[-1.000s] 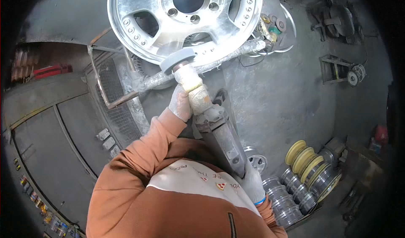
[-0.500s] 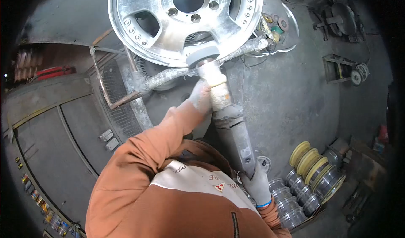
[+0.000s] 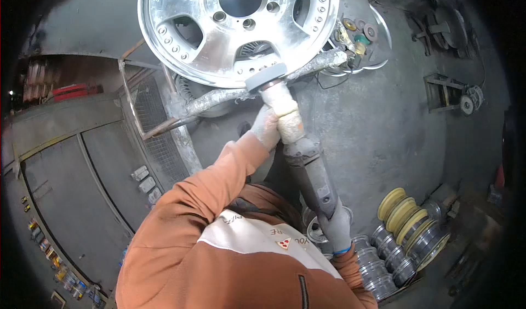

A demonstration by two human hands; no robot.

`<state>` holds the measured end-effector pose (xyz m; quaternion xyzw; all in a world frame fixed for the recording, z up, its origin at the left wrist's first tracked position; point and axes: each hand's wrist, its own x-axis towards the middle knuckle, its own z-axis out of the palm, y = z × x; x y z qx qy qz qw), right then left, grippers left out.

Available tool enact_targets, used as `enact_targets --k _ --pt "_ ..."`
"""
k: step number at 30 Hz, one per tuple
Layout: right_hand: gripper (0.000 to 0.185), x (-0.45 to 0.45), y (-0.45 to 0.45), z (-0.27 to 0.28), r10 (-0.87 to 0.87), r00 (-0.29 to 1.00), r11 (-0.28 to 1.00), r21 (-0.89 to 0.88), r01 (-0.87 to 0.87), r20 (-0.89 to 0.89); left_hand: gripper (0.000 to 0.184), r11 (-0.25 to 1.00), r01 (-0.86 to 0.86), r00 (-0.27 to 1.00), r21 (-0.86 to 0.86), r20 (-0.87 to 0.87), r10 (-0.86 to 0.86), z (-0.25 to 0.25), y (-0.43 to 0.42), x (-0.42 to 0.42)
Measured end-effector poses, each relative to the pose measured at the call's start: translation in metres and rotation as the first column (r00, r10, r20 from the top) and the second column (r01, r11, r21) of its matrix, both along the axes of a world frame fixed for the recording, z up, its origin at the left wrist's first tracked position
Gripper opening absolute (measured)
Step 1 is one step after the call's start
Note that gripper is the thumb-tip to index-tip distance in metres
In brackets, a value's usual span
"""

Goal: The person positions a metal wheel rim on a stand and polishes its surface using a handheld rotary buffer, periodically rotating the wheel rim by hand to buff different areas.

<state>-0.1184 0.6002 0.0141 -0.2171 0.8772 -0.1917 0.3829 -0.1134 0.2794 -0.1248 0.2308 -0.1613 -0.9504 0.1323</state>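
My left hand (image 3: 267, 127), in a pale glove, is closed round the wrapped front neck of a straight grinder (image 3: 313, 180). At the rear end of its body, my right hand (image 3: 338, 227), in a grey glove with a blue cuff edge, grips the tool. A thick grey abrasive wheel (image 3: 266, 77) is fitted on the grinder's tip. It overlaps the lower lip of a shiny alloy wheel rim (image 3: 219, 62); I cannot tell whether they touch. The rim has a large centre hole, bolt holes and cut-out windows.
A crusted metal frame (image 3: 216, 101) stands beneath the rim. Small discs lie in a round tray (image 3: 378, 57) at its right. Stacked yellow rims (image 3: 400, 210) and silver rims (image 3: 372, 270) stand at lower right. A small metal-framed machine (image 3: 452, 95) sits on the floor.
The grinder has shifted slightly right, and its abrasive wheel has dropped lower on the rim and tilted. Both hands moved with the tool. The view shifted a little too.
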Motion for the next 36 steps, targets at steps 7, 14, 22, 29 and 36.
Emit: enact_targets --k 7,14,22,29,36 --pt "0.075 -0.027 0.004 -0.022 0.065 0.997 0.995 0.07 -0.067 0.032 0.038 0.99 -0.142 0.985 -0.014 0.101 0.143 0.006 0.003 0.023" --pt "0.078 -0.047 -0.039 -0.045 0.163 0.967 0.987 -0.013 -0.163 0.194 0.04 0.967 -0.254 0.962 -0.023 0.099 0.255 0.031 -0.031 0.059" --pt "0.073 -0.109 0.031 -0.072 0.146 0.988 0.966 -0.224 -0.129 0.059 0.038 0.965 -0.257 0.966 0.041 0.01 0.257 0.0 0.019 -0.006" --pt "0.071 -0.132 0.033 -0.066 0.187 0.978 0.981 -0.041 -0.191 -0.097 0.038 0.973 -0.227 0.97 -0.044 0.083 0.23 -0.007 0.037 -0.018" --pt "0.073 -0.099 -0.051 -0.08 0.295 0.953 0.948 -0.104 -0.3 -0.065 0.052 0.914 -0.38 0.918 -0.142 0.059 0.391 0.016 -0.028 0.049"
